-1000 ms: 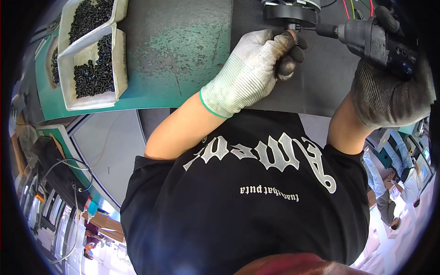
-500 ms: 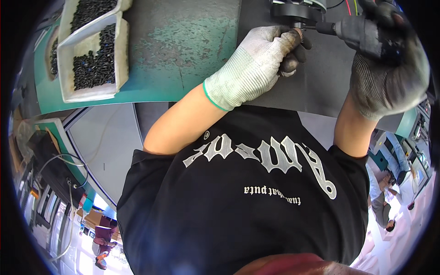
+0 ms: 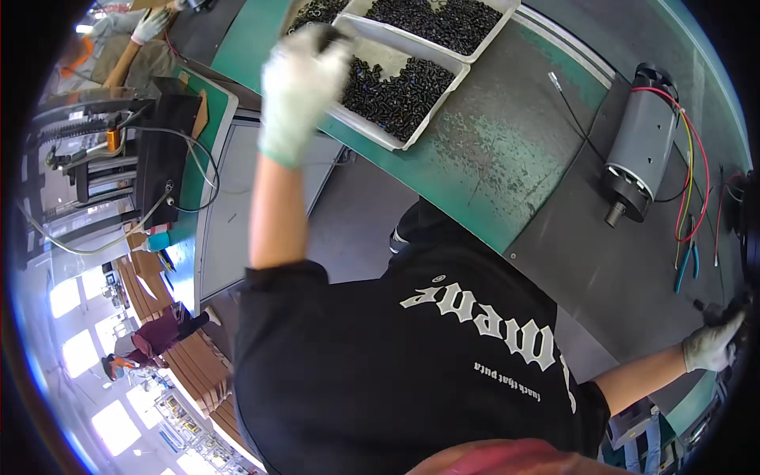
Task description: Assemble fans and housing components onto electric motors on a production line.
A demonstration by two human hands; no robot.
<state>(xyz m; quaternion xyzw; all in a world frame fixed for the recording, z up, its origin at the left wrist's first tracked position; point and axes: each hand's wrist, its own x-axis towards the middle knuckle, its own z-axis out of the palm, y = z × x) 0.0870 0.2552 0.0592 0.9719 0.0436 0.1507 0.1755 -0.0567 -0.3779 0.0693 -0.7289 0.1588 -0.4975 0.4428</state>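
Reaching over two white trays (image 3: pixel 372 131) of small black screws (image 3: pixel 400 83), the gloved left hand (image 3: pixel 301 75) looks loosely curled, grip unclear from blur. Right hand (image 3: pixel 712 344) clutches something dark, maybe a tool. One grey motor (image 3: pixel 645 146) lies on the bench.

White tray (image 3: pixel 443 93) on green bench, holding black screws (image 3: pixel 400 83).

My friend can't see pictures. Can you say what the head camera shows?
A person's gloved left hand reaches to a white tray of small black screws on a green workbench. A grey motor lies nearby, and the gloved right hand rests far right.
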